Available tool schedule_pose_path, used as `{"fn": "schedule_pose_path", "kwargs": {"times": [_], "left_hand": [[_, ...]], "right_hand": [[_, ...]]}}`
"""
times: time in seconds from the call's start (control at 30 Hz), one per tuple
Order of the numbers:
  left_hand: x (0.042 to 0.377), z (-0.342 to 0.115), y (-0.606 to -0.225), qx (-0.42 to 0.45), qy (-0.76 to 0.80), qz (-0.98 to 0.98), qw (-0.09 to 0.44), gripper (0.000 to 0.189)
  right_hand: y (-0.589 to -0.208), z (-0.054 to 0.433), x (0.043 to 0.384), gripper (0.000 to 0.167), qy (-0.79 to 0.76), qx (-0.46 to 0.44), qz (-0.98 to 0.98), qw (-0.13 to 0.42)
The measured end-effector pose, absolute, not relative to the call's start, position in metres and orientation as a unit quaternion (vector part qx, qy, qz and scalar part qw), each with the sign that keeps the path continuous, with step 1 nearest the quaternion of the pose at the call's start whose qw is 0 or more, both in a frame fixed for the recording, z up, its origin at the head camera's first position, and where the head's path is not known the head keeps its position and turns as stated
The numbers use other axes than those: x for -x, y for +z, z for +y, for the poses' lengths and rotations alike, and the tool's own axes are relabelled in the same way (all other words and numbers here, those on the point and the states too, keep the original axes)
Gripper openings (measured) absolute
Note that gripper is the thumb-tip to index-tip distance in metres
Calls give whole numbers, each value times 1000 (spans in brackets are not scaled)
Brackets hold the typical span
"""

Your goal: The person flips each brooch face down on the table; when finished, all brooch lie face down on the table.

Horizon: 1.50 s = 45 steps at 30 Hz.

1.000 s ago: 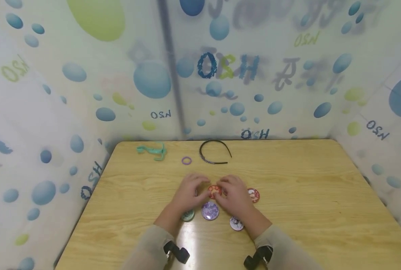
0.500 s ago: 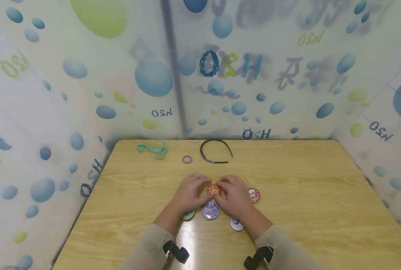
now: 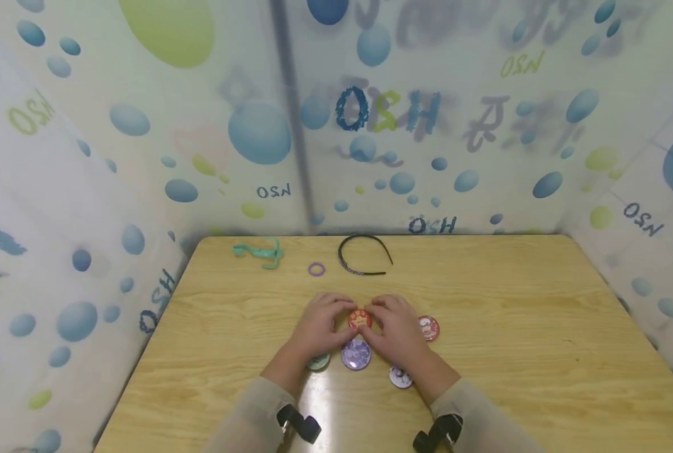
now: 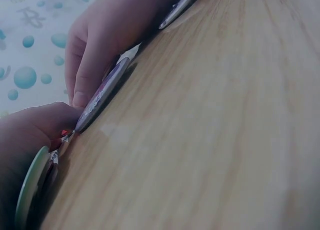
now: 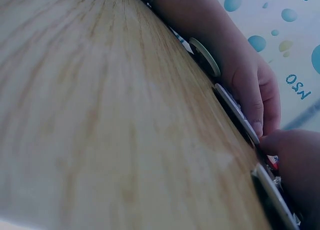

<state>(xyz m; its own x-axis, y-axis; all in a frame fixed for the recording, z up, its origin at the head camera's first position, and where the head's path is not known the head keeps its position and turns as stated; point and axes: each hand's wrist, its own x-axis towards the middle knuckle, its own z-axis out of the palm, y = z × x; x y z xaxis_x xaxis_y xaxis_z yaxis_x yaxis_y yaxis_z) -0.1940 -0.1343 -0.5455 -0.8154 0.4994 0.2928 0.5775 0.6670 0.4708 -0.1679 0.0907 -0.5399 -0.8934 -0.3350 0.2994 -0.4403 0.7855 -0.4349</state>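
Note:
Between my two hands a round red pin badge with an orange figure lies on the table. My left hand holds its left edge with fingers and thumb, and my right hand holds its right edge. Just below the thumbs is a purple badge, its rim seen edge-on in the left wrist view. A green badge is partly covered by my left wrist. Beside my right wrist lies a white badge; a red-and-white badge is to the right of that hand. In both wrist views the red badge is mostly hidden.
Toward the back of the wooden table lie a mint-green claw-like hair clip, a purple ring-shaped band and a black headband. Patterned walls enclose the back and sides.
My left thumb has moved down to the lower edge of the red badge, beside the right thumb. The red badge has shifted and turned slightly. The other badges stay in place.

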Motion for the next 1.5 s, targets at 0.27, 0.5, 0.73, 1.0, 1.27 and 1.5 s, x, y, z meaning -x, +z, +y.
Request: {"fn": "schedule_pose_path", "kwargs": {"times": [0.27,0.5,0.73,1.0,1.27,1.5], "left_hand": [[195,-136,-547,298,-289,-908,62,51],[193,-136,-548,298,-296,-905,62,49],[187,-137,-547,292,-299,-907,47,51],[193,-136,-548,296,-312,-901,51,49],[195,-137,-548,307,-317,-895,58,44],[194,-138,-544,316,-313,-894,60,43]], "right_hand": [[-538,90,167,49,275,-200,-936,94],[-542,89,167,49,289,-193,-933,89],[-545,87,165,48,311,-190,-928,79],[-545,91,169,46,308,-196,-925,109],[-540,90,171,38,333,-181,-919,107],[-538,88,169,39,342,-167,-919,101]]}}
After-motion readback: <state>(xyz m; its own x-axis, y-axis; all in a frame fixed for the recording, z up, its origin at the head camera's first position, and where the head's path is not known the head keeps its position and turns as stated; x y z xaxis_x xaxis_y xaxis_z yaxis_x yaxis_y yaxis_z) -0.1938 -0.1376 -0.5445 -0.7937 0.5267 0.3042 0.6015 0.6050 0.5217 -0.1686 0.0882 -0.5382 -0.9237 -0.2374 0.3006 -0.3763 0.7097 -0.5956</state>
